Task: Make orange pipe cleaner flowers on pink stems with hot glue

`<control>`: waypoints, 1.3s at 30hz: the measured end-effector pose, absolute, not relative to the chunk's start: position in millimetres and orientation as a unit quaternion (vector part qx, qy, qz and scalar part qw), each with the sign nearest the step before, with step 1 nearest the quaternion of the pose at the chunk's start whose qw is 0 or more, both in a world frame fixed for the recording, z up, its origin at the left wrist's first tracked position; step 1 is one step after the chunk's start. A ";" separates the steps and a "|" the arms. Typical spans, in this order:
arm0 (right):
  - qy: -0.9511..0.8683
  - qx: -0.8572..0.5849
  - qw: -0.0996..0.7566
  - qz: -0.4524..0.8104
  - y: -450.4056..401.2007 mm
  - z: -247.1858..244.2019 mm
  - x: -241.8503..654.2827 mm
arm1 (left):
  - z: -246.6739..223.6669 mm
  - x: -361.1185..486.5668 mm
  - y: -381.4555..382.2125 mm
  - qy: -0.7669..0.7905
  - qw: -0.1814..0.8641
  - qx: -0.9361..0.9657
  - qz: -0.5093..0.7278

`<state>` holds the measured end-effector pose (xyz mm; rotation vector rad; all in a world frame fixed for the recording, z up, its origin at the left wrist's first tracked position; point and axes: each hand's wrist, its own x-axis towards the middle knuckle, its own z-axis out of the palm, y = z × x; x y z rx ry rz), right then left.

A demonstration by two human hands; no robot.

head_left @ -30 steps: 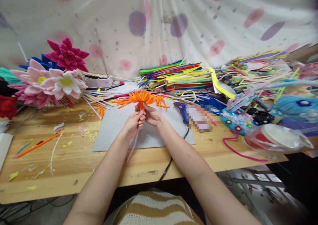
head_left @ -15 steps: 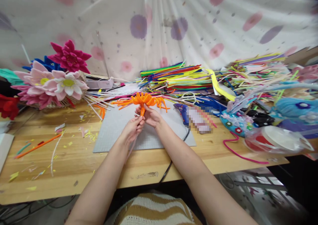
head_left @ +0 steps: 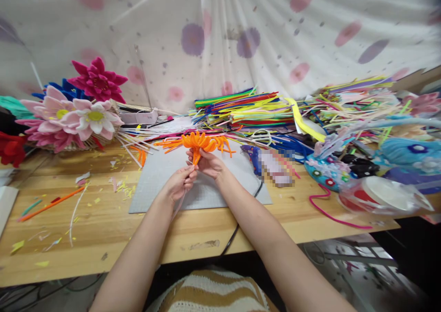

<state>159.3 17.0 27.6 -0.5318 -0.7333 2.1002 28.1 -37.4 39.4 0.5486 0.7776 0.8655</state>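
An orange flower (head_left: 198,141) of looped fuzzy stems is held over the grey mat (head_left: 155,183), its petals spreading at the top. My right hand (head_left: 209,162) is closed round the flower's narrow base from the right. Just below, my left hand (head_left: 182,181) pinches the bottom end of that base, and a thin pale strand hangs down from its fingers. More orange stem pieces (head_left: 168,144) lie behind the flower at the mat's back edge.
A blue glue gun (head_left: 253,158) lies right of my hands, its black cord crossing the table edge. Bundles of coloured stems (head_left: 255,110) are piled behind. Finished flowers (head_left: 98,80) stand at the left, a wrapped white roll (head_left: 382,193) at the right.
My left hand has shifted slightly left and down along the flower's base. The flower leans a little differently, still in both hands.
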 end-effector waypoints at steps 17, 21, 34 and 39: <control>-0.314 -0.243 0.397 0.828 15.4 34.9 157.5 | 42.4 21.6 -36.2 0.414 0.719 0.372 0.415; -0.332 -0.237 0.377 0.832 12.3 39.5 152.4 | 50.7 22.5 -31.3 0.429 0.707 0.341 0.448; -0.362 -0.196 0.333 0.849 13.2 37.9 149.8 | 51.3 24.6 -34.5 0.304 0.824 0.172 0.446; -0.338 -0.234 0.369 0.833 12.5 44.7 146.1 | 54.6 29.7 -35.4 0.286 0.829 0.175 0.448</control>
